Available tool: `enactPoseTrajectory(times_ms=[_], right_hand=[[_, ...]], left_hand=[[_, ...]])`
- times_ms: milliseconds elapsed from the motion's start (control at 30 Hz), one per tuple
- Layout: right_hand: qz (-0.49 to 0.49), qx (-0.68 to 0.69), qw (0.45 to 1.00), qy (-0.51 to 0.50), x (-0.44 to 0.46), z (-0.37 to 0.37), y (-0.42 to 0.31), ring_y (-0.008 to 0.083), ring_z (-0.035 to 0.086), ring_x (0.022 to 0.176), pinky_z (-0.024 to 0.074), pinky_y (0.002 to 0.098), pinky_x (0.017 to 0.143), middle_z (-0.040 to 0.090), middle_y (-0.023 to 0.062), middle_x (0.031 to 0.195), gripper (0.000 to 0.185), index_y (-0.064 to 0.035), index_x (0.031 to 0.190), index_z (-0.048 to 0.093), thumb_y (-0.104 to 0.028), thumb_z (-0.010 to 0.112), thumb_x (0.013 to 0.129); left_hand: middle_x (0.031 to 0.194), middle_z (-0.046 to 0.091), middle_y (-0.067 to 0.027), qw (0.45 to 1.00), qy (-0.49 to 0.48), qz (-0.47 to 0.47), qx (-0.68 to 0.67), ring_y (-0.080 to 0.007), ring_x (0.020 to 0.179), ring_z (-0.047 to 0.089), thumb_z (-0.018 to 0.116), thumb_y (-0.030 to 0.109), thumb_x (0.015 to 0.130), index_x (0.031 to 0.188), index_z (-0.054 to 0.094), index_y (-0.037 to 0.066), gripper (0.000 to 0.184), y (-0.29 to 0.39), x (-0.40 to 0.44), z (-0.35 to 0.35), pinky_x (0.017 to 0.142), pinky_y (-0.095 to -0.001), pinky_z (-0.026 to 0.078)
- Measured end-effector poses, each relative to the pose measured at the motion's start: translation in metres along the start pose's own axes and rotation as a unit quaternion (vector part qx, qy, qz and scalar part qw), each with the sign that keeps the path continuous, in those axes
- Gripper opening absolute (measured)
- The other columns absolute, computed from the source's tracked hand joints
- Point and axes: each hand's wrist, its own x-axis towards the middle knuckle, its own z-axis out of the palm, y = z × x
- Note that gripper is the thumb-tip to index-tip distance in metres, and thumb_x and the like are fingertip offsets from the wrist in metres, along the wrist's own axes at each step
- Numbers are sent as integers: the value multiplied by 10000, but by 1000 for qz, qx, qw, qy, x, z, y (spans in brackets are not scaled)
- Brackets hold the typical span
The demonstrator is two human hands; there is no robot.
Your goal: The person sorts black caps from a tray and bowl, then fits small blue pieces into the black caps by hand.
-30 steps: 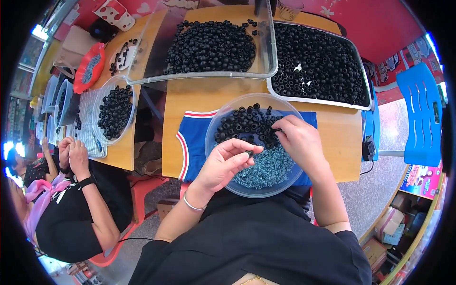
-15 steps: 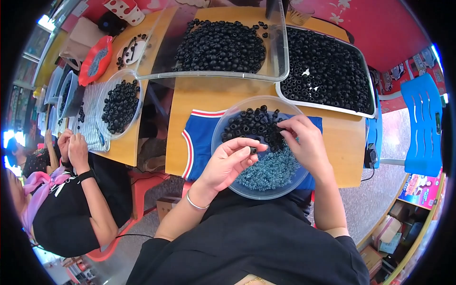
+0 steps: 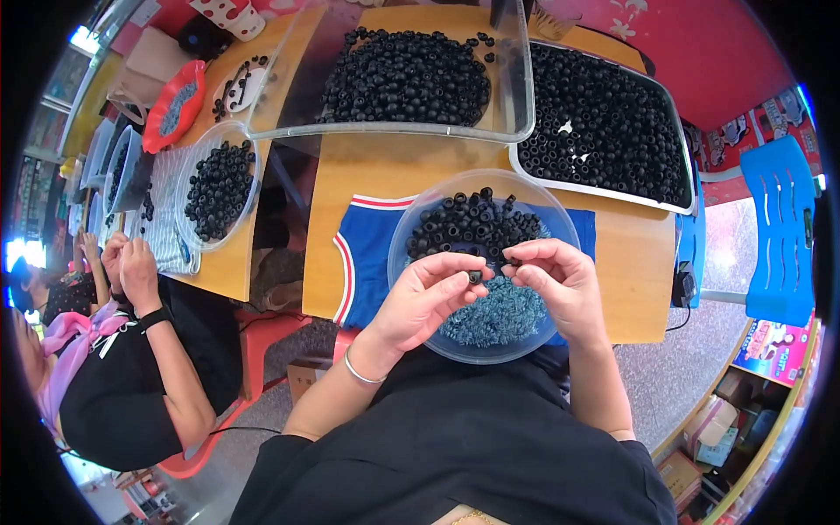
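Observation:
My left hand (image 3: 430, 289), a metal bangle at its wrist, pinches a small black hollow plastic piece (image 3: 475, 276) between thumb and fingertips, its open end showing. Just to the right, my right hand (image 3: 557, 284) is closed at the fingertips on another small black piece (image 3: 513, 262), mostly hidden by the fingers. Both hands are over a round clear plastic bowl (image 3: 398, 234). In the bowl lie a heap of black hollow pieces (image 3: 464, 223) at the back and a pile of small blue-grey pieces (image 3: 494, 317) at the front. A blue cloth (image 3: 363, 262) with red and white trim lies under the bowl.
Behind the bowl stand a large clear bin (image 3: 385, 133) and a white tray (image 3: 604, 192), both with many black pieces. To the left a co-worker (image 3: 131, 385) sits near another bowl (image 3: 254, 188) of black pieces. A blue chair (image 3: 779, 236) is at right.
My right hand has come up out of the black heap and towards my left hand, bringing a small black piece. My left hand has barely moved and still holds its piece.

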Motion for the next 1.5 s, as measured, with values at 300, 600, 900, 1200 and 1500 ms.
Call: enactPoseTrajectory(times_ms=[300,600,900,1200,1500], right_hand=[[-56,-100,993,-13,-6,7,0,134,649,817,540,243,728,656,77,918,163,22,990,676,49,654,830],[-206,-294,932,-57,-4,20,-10,151,650,768,537,255,663,664,78,880,192,-34,883,680,76,713,729],[-238,-338,909,-52,-4,22,-11,166,668,760,557,257,634,668,73,865,195,-43,869,683,55,740,709],[-227,-360,904,-35,-6,25,-9,176,682,730,556,272,628,688,70,824,186,-56,843,685,23,759,692],[-316,-446,837,-21,-5,26,-9,207,675,716,538,295,634,688,58,797,163,-77,825,685,-29,764,691]], left_hand=[[1074,623,-125,1000,5,9,-4,-156,918,627,596,30,915,1078,586,23,163,3,-3,7,828,-265,532],[1079,610,-96,1000,-8,7,-24,-158,967,616,634,37,892,1060,576,44,177,2,-3,6,866,-287,523],[982,640,-61,1000,1,15,-15,-136,899,637,635,46,900,1076,596,23,182,-1,-2,7,820,-266,528],[1028,630,-85,1000,-6,27,-5,-145,889,632,681,25,857,1022,612,35,179,-1,-4,1,784,-267,539],[978,635,-67,999,25,31,8,-129,826,632,694,22,845,1009,622,28,179,-1,-3,3,730,-246,538]])
